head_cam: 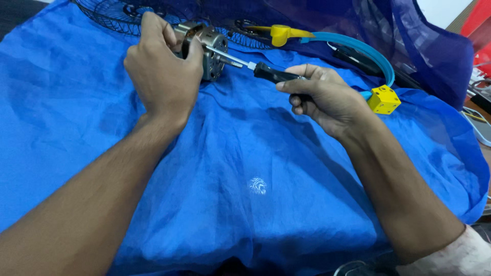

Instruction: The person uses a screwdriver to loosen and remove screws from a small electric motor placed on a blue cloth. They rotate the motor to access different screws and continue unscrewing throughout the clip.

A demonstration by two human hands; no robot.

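— Motor (pixel 207 48) looked heavy and rigid, bare metal, likely slick; where was it?

— Inside the left hand (pixel 161 69), its fingers (pixel 153 28) wrapped tight round the casing, just above the blue cloth (pixel 245 168) on the tabletop. The casing seemed the safest hold, not the shaft.

— And the other hand?

— The right hand (pixel 327 99) had its fingers (pixel 299 84) clamped on the black handle of a screwdriver (pixel 255 68), whose tip met the motor beside the left fingertips. A yellow block (pixel 383 99) sat just beyond the right knuckles.
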